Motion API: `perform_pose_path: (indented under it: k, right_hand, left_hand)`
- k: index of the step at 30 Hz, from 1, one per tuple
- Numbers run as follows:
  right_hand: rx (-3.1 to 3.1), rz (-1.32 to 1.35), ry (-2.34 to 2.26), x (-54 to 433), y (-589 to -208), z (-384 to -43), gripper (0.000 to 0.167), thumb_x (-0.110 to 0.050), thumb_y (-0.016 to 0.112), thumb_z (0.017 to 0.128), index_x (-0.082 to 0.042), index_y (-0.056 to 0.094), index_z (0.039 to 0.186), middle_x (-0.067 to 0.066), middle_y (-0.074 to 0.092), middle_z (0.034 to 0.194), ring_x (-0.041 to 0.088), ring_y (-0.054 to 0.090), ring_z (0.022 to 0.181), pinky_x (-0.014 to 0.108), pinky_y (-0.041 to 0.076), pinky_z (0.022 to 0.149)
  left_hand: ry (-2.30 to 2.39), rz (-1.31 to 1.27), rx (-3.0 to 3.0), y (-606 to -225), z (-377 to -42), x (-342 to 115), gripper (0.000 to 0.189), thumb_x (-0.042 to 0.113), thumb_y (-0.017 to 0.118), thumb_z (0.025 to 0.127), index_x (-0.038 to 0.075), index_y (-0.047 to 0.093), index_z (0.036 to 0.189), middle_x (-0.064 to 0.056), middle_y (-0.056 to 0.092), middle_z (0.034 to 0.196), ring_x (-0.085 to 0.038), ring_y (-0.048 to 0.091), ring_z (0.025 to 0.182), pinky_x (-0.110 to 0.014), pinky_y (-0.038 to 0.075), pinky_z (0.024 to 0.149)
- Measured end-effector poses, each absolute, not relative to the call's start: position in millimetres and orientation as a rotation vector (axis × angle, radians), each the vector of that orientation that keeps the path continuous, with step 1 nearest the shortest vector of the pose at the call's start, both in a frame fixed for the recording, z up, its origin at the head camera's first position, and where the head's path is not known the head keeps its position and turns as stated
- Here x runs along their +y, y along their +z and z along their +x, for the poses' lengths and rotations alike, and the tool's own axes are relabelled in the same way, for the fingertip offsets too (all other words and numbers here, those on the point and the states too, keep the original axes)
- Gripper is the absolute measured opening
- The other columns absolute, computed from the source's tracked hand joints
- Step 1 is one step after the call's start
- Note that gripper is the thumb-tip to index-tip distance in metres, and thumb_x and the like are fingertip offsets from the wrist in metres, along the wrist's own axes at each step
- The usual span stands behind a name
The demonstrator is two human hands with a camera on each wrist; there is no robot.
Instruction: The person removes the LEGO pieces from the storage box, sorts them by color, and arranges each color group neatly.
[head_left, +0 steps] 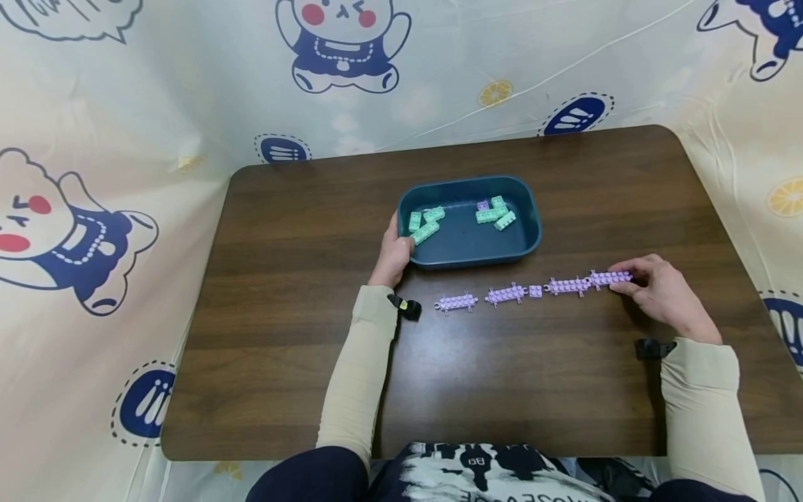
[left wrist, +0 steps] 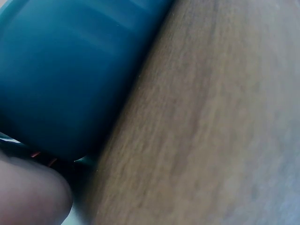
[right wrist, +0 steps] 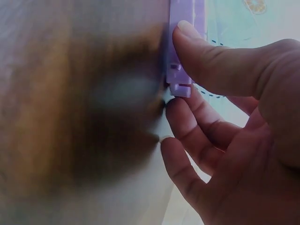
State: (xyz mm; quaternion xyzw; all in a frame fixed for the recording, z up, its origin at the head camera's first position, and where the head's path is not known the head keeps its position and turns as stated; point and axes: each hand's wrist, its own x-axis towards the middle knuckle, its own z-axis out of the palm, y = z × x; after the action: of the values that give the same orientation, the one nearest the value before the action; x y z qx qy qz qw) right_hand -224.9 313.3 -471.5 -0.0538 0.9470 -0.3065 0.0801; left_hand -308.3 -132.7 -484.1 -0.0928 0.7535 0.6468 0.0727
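My left hand [head_left: 394, 254] grips the left end of a dark teal tray [head_left: 470, 256], with the thumb at its front left corner. In the left wrist view, a fingertip [left wrist: 33, 194] shows beside the tray's wall [left wrist: 70, 70]. My right hand [head_left: 665, 289] pinches the right end of a purple building brick [head_left: 608, 278] with small side pegs. The right wrist view shows the thumb on the face of this brick [right wrist: 183, 51] and other fingers below its end. To its left lie a similar purple brick [head_left: 567, 286], a small square one [head_left: 535, 291] and another pegged one [head_left: 505, 294].
Farther left lies a separate purple pegged brick [head_left: 456, 302]. Inside the tray are several mint green bricks [head_left: 425, 232] on the left, and more mint bricks [head_left: 489, 216] with a small purple brick [head_left: 482, 206] on the right. Everything stands on a brown wooden table [head_left: 301, 279].
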Motion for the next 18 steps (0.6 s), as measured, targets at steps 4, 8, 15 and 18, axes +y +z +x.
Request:
perform_pose_path:
  k: [4, 8, 15, 18]
  right_hand:
    - [2.841, -0.173, -0.925, 313.3, -474.2, -224.5, 0.023, -0.015, 0.069, 0.089, -0.001, 0.069, 0.108, 0.019, 0.052, 0.107, 0.034, 0.043, 0.094, 0.046, 0.035, 0.072]
    - [2.838, -0.169, -0.924, 314.4, -475.4, -224.5, 0.024, -0.016, 0.069, 0.089, -0.002, 0.069, 0.108, 0.019, 0.051, 0.106, 0.035, 0.042, 0.094, 0.046, 0.033, 0.072]
    - [2.823, -0.149, -0.945, 312.8, -477.8, -224.4, 0.024, -0.015, 0.067, 0.091, -0.001, 0.067, 0.110, 0.021, 0.049, 0.110, 0.037, 0.040, 0.096, 0.047, 0.032, 0.074]
    - [2.819, -0.145, -0.948, 311.1, -477.9, -223.0, 0.024, -0.015, 0.066, 0.092, 0.000, 0.066, 0.111, 0.022, 0.047, 0.111, 0.038, 0.038, 0.097, 0.050, 0.031, 0.076]
  left_hand:
    - [1.947, -0.277, 2.264, -484.3, -307.9, -132.0, 0.093, -0.012, 0.039, 0.073, 0.020, 0.016, 0.157, 0.004, 0.020, 0.160, -0.014, 0.025, 0.135, -0.032, 0.026, 0.100]
    - [1.947, -0.268, 2.271, -483.9, -307.6, -131.4, 0.093, -0.012, 0.039, 0.072, 0.019, 0.016, 0.157, 0.003, 0.019, 0.160, -0.014, 0.025, 0.135, -0.031, 0.026, 0.100]
    - [1.946, -0.294, 2.254, -482.0, -307.4, -131.8, 0.092, -0.012, 0.039, 0.074, 0.020, 0.015, 0.157, 0.002, 0.017, 0.160, -0.018, 0.026, 0.135, -0.034, 0.028, 0.097]
    - [1.949, -0.295, 2.252, -482.0, -307.5, -132.2, 0.092, -0.012, 0.039, 0.074, 0.020, 0.015, 0.157, 0.002, 0.018, 0.160, -0.017, 0.026, 0.135, -0.034, 0.028, 0.097]
